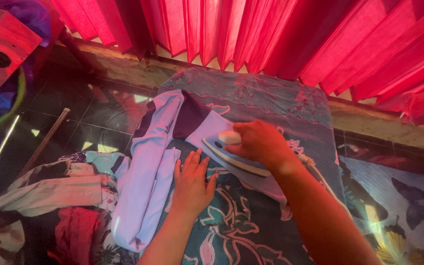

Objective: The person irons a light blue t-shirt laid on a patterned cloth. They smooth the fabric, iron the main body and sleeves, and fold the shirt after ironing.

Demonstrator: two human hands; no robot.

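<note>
Step in hand: pressing. My right hand [258, 142] is wrapped around the handle of the iron [234, 154], fingers closed over the top, its pointed nose aimed toward the upper left. The iron's soleplate sits on the pale shirt [150, 167], which lies across the padded board [251, 98].

My left hand [191, 184] lies flat and spread, palm down, holding nothing; it rests on the board cover with its fingertips at the edge of the cloth just beside the iron.

The shirt is thin, smooth fabric with a dark panel near the collar; one long sleeve or side hangs off the board's left edge toward the floor. The board cover is soft, printed with leaves and flowers in teal and grey.

Judgement: the part under the iron looks flat, while the hanging portion is folded on itself. The next pass probably calls for tension from the flat hand, kept away from the hot plate.

Around: a heap of mixed clothes [60, 196] on the dark glossy tiles [94, 113] to the left, pleated red curtains [271, 34] behind.
</note>
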